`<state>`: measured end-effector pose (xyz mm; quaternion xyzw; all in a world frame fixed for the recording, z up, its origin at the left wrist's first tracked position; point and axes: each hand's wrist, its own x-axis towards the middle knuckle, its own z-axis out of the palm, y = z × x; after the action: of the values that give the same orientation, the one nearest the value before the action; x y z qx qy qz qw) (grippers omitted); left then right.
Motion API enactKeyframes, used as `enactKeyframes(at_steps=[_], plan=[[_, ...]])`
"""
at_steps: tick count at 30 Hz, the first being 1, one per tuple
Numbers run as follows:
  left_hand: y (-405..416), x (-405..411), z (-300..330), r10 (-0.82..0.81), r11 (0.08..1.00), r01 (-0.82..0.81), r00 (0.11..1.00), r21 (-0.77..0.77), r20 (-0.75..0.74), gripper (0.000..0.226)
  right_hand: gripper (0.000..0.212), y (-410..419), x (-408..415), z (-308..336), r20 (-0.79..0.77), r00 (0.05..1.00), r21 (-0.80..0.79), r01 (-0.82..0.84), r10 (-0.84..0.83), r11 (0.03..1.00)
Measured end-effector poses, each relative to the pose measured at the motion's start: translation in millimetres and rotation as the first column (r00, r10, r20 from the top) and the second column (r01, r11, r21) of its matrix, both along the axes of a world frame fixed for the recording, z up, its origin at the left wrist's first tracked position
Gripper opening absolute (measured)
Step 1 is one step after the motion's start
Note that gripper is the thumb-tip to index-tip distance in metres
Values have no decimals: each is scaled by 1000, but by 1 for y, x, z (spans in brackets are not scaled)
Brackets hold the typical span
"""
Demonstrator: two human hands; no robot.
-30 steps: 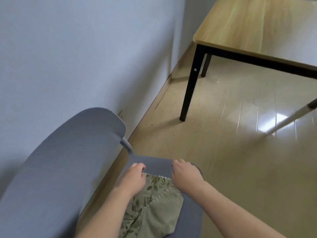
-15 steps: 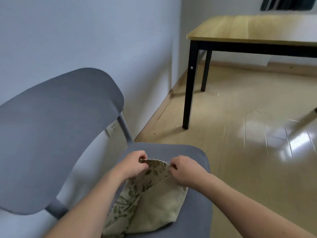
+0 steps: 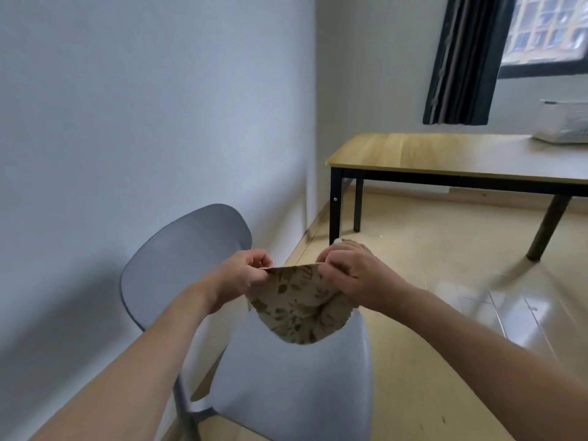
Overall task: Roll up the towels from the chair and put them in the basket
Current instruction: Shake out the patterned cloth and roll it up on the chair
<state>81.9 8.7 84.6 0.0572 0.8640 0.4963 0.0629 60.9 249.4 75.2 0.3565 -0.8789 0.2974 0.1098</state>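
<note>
Both hands, left hand (image 3: 245, 275) at nine o'clock and right hand (image 3: 353, 275) at three, pinch my leaf-print towel (image 3: 294, 308) by its top edge above the chair (image 3: 296, 386), letting it hang open, probably for rolling.

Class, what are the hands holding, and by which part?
A leaf-print towel, pinched along its top edge by the left hand and right hand.

- Left hand (image 3: 243, 275) raised ahead, fingers curled, thumb and forefinger pinched together.
- Right hand (image 3: 353, 275) level with it, close beside, pinched likewise.
- 2 bare forearms reach forward, converging.
</note>
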Motion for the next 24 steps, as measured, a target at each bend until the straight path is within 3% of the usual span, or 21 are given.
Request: enactKeyframes(at_steps=[4,9,12,14,16,18,20,24], plan=[[1,13,15,14,999,-11,998,45,-68,11,38,10,8,33,381,924,-154,33,29,988],[-2,24,16,28,995,-25,999,97,-29,8,24,31,10,43,728,679,-98,-32,94,995],[-11,21,8,85,992,-86,996,95,17,15,22,44,7,41,852,522,22,-107,37,994],[-11,17,2,125,992,-125,992,0,30,12,16,44,5,35,835,548,153,-126,-60,980],[-8,12,-5,169,980,-170,985,-105,-17,16,8,37,1,29,699,692,293,-45,-182,955],[-9,5,-10,234,947,-258,962,-194,-140,17,7,30,-9,24,500,827,324,96,-256,941],[-14,-1,-9,294,906,-358,915,-225,-275,15,8,28,-16,26,363,888,217,214,-282,953],[-23,-1,3,400,862,-496,793,-107,-459,13,14,34,-13,39,205,939,-60,293,-276,954]])
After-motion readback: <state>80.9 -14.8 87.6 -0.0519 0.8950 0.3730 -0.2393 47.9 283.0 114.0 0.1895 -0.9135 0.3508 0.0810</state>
